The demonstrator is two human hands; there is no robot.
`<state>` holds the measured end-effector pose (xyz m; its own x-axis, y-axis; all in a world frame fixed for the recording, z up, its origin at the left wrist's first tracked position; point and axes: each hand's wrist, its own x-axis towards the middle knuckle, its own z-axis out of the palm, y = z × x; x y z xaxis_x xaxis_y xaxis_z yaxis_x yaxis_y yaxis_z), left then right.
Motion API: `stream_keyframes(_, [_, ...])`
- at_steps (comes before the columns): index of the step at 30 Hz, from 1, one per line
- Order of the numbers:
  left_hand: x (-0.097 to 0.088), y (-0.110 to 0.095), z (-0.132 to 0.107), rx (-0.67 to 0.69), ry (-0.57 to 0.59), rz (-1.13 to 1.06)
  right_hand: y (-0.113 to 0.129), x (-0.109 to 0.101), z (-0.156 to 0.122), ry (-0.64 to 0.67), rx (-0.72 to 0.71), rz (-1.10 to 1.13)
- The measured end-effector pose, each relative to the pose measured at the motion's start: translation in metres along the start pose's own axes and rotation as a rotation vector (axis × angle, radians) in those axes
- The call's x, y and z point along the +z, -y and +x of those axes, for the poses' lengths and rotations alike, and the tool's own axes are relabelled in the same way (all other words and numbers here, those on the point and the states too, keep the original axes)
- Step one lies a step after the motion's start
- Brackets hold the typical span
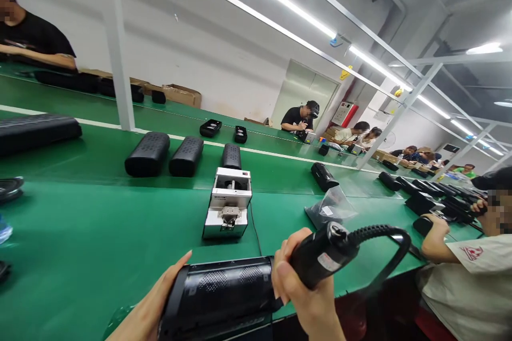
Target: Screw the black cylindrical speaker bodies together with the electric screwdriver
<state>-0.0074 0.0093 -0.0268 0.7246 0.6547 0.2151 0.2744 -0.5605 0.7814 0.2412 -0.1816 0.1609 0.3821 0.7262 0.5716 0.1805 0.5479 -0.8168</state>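
Observation:
A black speaker housing [222, 298] with perforated grilles lies across the near edge of the green bench [92, 240]. My left hand [150, 303] cups its left end, fingers wrapped behind it. My right hand [300, 287] is closed round a black electric screwdriver [324, 258], held at the housing's right end. The tool's coiled cable [384, 240] loops off to the right. The tool's tip is hidden behind my fingers.
A white screw feeder box [228, 202] stands just beyond the housing, with a clear plastic bag [330, 208] to its right. Three black speaker housings [186, 155] lie on the conveyor belt. A co-worker [468, 282] sits close at right; others work further along.

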Motion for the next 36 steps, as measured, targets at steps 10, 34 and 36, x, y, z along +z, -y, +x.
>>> stream_keyframes(10, [-0.015,-0.030,0.005,0.100,0.125,-0.131,0.063,0.015,0.108,-0.074,-0.187,-0.002])
stream_keyframes(34, [-0.020,-0.033,0.010,0.150,0.173,-0.182,-0.033,0.060,0.175,-0.287,-0.129,-0.164])
stream_keyframes(36, [-0.021,-0.034,0.010,0.152,0.176,-0.185,-0.021,0.058,0.172,-0.306,-0.195,-0.146])
